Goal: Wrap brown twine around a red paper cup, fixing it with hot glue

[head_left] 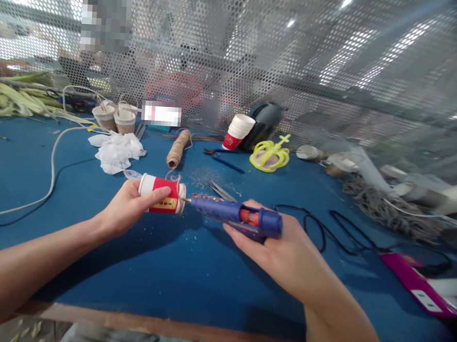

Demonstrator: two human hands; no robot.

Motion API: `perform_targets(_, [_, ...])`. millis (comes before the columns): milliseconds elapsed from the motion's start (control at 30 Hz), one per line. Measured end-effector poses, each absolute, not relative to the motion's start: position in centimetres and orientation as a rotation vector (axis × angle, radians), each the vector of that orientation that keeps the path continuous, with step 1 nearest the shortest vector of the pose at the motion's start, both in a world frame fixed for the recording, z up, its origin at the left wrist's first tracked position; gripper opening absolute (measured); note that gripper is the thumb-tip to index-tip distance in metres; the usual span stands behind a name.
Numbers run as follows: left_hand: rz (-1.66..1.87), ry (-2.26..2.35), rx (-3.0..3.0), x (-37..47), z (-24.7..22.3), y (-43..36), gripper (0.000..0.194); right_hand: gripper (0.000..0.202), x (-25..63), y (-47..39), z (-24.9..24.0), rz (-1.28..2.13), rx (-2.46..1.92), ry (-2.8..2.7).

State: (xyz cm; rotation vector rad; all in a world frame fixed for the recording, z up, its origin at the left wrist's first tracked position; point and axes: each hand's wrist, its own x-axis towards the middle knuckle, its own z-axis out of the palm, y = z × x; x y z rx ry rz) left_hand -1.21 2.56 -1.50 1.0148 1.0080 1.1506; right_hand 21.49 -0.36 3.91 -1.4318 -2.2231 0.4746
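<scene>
My left hand point(133, 202) is wrapped round a red and white paper cup point(161, 189) lying on its side in the air above the table. A strand of twine curls at the cup's right end. In my right hand point(273, 251) is a blue hot glue gun point(226, 212), its metal nozzle pointing left at that end of the cup. Whether the nozzle touches the cup I cannot tell. Behind the cup lies a roll of brown twine point(179, 148). Scissors point(221, 191) rest just beyond the glue gun, partly hidden by it.
Pliers point(224, 160), a stack of paper cups point(238, 130) and a yellow crown-shaped piece point(270, 155) stand farther back. A crumpled white plastic bag point(117, 151) and twine-wrapped cups point(124, 121) are at left. At right are a black cord point(310, 222) and a purple power strip point(419, 283).
</scene>
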Motion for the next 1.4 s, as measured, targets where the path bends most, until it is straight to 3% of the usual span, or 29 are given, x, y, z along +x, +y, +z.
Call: perform_targets(1400, [1.140, 1.188, 1.464, -1.14, -0.92, 1.83, 0.021, 0.012, 21.42, -0.65, 4.25, 0.401, -1.416, -2.245])
